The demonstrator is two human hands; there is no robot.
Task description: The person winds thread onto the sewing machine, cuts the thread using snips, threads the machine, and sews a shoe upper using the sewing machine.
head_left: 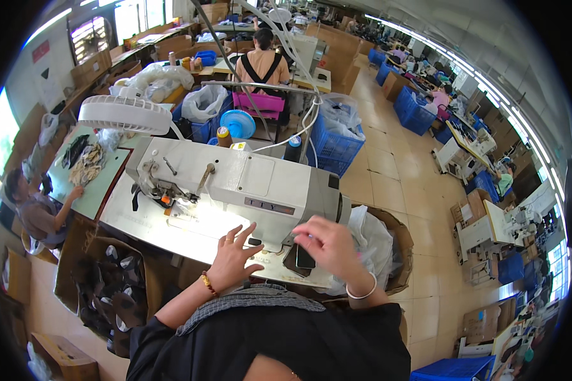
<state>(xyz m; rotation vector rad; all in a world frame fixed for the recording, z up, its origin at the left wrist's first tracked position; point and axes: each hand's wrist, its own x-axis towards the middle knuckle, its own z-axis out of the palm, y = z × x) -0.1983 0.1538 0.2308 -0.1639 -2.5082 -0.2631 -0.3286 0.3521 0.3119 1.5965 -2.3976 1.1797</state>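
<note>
A white industrial sewing machine (273,187) stands in front of me on a pale worktable (133,219), its needle area brightly lit. My left hand (232,257) hovers over or rests on the table's near edge, fingers spread, holding nothing; whether it touches is unclear. A beaded bracelet is on that wrist. My right hand (333,247), with a white bangle at the wrist, is curled beside the machine's right end, thumb close to forefinger. Anything between those fingertips is too small to make out. Just below them lies a dark phone-like object (305,258), partly covered by the hand.
A cardboard box of dark pieces (111,295) stands at the left below the table. Another box with white plastic bags (368,247) is at the right. A white lamp-like fixture (126,114) hangs over the left side. Blue crates (330,149) stand behind; co-workers (264,66) sit nearby.
</note>
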